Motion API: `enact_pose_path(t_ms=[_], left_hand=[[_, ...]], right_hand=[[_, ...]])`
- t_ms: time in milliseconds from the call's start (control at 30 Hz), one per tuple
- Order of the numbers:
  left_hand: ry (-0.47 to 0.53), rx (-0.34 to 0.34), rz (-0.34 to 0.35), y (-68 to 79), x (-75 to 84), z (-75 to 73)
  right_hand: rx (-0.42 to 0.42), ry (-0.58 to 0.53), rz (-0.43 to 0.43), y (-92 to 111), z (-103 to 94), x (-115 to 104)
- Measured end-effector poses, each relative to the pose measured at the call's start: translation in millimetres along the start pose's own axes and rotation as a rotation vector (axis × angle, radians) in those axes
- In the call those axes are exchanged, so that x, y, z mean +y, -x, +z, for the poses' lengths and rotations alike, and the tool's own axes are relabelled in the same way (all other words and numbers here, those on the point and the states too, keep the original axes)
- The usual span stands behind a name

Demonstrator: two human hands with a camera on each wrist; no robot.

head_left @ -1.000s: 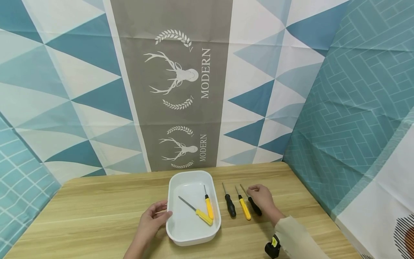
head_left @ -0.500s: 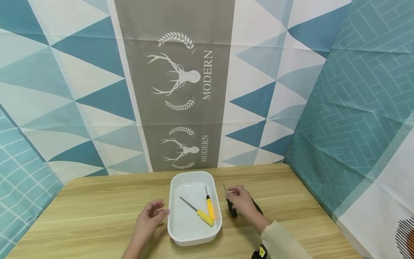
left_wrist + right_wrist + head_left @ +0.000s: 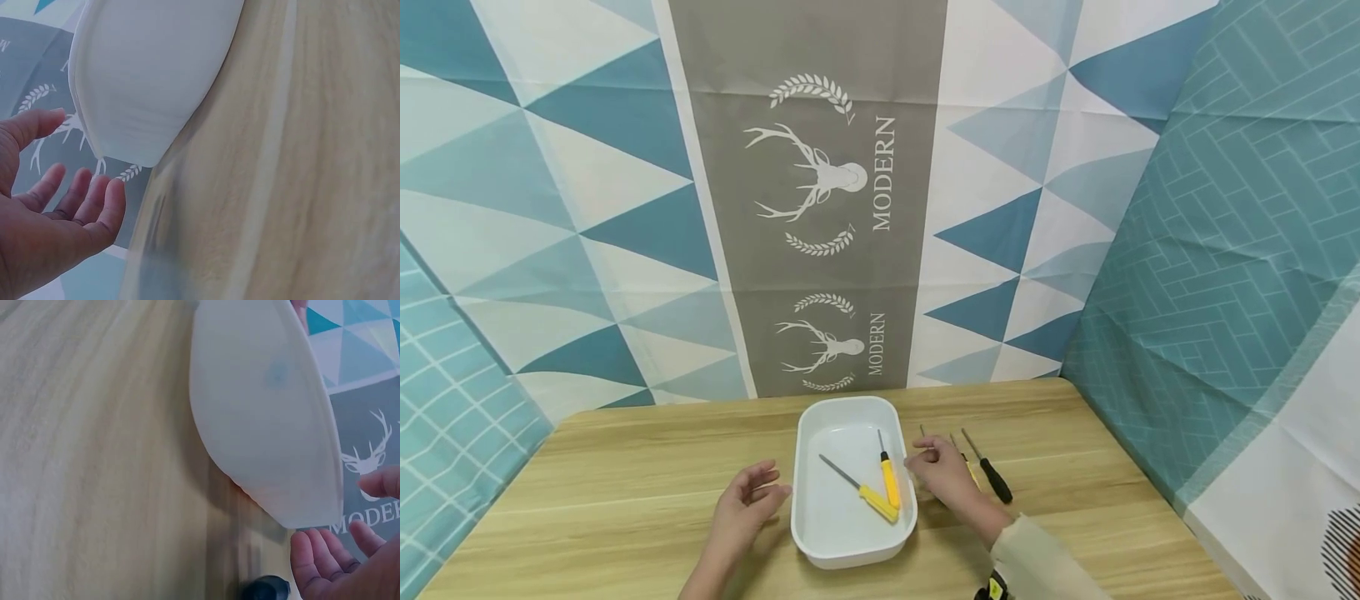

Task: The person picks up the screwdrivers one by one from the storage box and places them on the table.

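A white plastic basin point(image 3: 827, 527) stands lengthwise in the middle of the table. Inside it lie a screwdriver with a yellow handle point(image 3: 878, 504) and another with a yellow and black handle point(image 3: 890, 483). At the basin's left wall is my left hand point(image 3: 739, 515), fingers loosely bent and holding nothing. My right hand point(image 3: 946, 479) is at the right wall, its fingers bent and apart in the right wrist view, with nothing between them. Right of the basin lie a black-handled screwdriver point(image 3: 996, 481), a yellow-handled one point(image 3: 971, 472) and a black-handled one point(image 3: 267, 589), the latter two partly hidden by my hand.
The wooden table point(image 3: 647, 483) ends at a wall cloth point(image 3: 820, 250) with deer and triangle prints. A teal cloth point(image 3: 1225, 292) borders the right side. Strapped at my right wrist is a small black device point(image 3: 995, 588) with a yellow mark.
My right hand has moved left from over the rightmost screwdriver to the basin's right wall. My left hand has drawn slightly back from the rim. The screwdrivers stay in place.
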State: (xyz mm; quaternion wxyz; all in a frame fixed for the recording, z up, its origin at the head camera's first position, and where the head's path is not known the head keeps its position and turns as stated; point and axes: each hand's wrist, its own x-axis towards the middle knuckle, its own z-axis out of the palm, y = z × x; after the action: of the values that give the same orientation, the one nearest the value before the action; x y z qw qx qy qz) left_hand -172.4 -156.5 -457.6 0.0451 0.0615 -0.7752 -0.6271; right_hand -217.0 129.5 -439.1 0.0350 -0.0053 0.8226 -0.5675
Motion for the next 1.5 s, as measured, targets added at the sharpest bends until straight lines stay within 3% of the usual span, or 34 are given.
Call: enact_pose_path(t_ms=[300, 633, 1100, 1500], left_hand=[[-0.045, -0.005, 0.049, 1.0, 8.6, 0.8], [-0.076, 0.020, 0.106, 1.3, 24.6, 8.3], [-0.060, 0.002, 0.143, 6.8, 51.0, 34.4], [-0.094, -0.056, 0.167, 10.7, 52.7, 57.1]], right_hand=[[-0.004, 0.090, 0.043, -0.2, 13.6, 3.3], [0.025, 0.065, 0.044, 2.0, 23.4, 4.1], [0.056, 0.034, 0.018, 4.4, 27.4, 7.7], [0.058, 0.020, 0.017, 5.0, 28.5, 9.0]])
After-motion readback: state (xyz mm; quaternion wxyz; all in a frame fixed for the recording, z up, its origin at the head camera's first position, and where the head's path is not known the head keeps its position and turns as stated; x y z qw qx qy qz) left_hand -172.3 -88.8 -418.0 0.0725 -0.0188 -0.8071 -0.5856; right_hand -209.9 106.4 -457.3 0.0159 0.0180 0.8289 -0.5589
